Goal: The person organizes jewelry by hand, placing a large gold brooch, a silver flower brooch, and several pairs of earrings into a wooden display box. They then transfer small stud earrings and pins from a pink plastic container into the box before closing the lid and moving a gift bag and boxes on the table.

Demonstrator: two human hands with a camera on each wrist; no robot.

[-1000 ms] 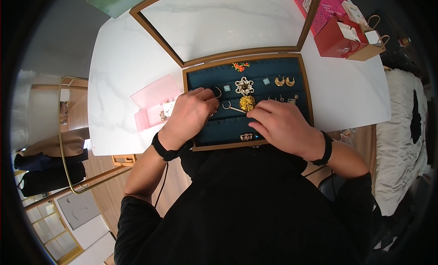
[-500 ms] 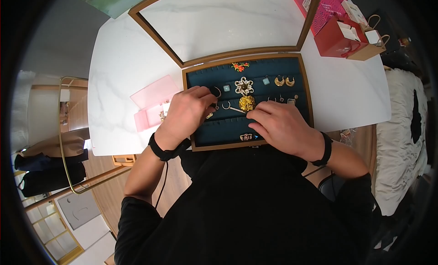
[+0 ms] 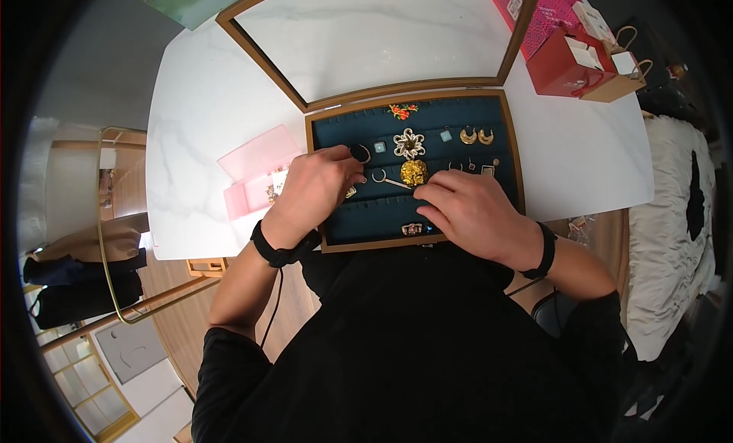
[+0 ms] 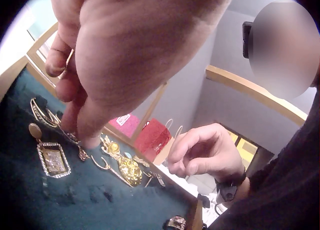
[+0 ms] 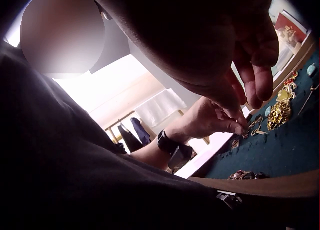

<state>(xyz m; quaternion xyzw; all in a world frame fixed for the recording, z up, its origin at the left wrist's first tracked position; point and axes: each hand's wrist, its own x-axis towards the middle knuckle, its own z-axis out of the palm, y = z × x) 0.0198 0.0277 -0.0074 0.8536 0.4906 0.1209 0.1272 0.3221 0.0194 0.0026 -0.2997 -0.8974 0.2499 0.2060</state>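
Observation:
A wooden jewellery box (image 3: 513,153) lined in dark teal lies in front of me with its glazed lid raised. Over the left part of its middle row, my left hand (image 3: 324,182) pinches a small dangling earring (image 4: 82,154) at the fingertips. Beside those fingers hangs a rectangular crystal-edged earring (image 4: 52,160). A hoop earring with a long bar (image 3: 391,181) lies to their right. My right hand (image 3: 475,206) hovers loosely curled by the gold brooch (image 3: 414,172), nothing visible in its fingers. Above that brooch sits a flower brooch (image 3: 409,143).
An open pink case (image 3: 248,199) holding jewellery stands left of the box. Gold crescent earrings (image 3: 476,136) and a red floral piece (image 3: 402,112) fill the upper rows. A ring-like jewelled piece (image 3: 412,229) lies near the front. Red and brown paper bags (image 3: 573,65) stand back right.
The left hand has shifted slightly left and toward me, uncovering a bit of the jewellery beneath its fingers. My right hand stays in place.

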